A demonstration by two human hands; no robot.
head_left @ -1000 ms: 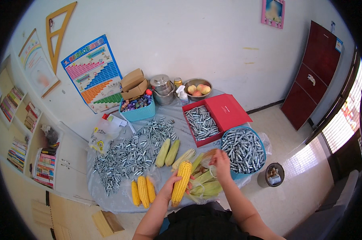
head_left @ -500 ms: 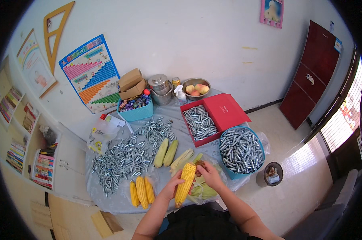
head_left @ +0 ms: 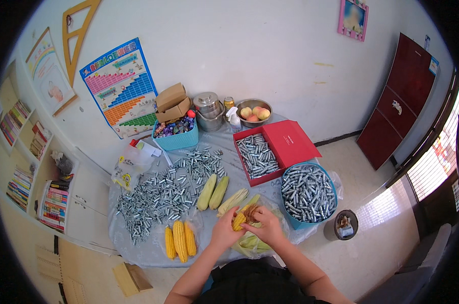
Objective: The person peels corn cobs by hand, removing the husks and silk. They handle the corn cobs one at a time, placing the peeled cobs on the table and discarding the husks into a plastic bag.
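Over the front of the table I hold a yellow ear of corn (head_left: 238,222), its husk off and much of it covered by my hands. My left hand (head_left: 224,230) is wrapped around it. My right hand (head_left: 268,228) is closed at its far end, on a tuft of brown corn silk (head_left: 250,212), the thumb against the kernels. Green husks (head_left: 252,246) lie in a heap beneath. Three bare yellow ears (head_left: 179,240) rest on a plastic bag to the left. Beyond my hands are two ears in green husk (head_left: 212,192) and a paler husked ear (head_left: 233,201).
Small metal cylinders (head_left: 161,195) are spread over the left of the table. More fill a red box (head_left: 262,180) and a blue basket (head_left: 308,220) at right. At the back stand a basket of wrapped sweets (head_left: 176,141), steel pots (head_left: 209,121) and a bowl of peaches (head_left: 271,112). A bin (head_left: 332,229) stands on the floor.
The ear has tipped from upright and long in view to foreshortened, its tip turned away. My hands have come closer together around it, and the view has shifted slightly.
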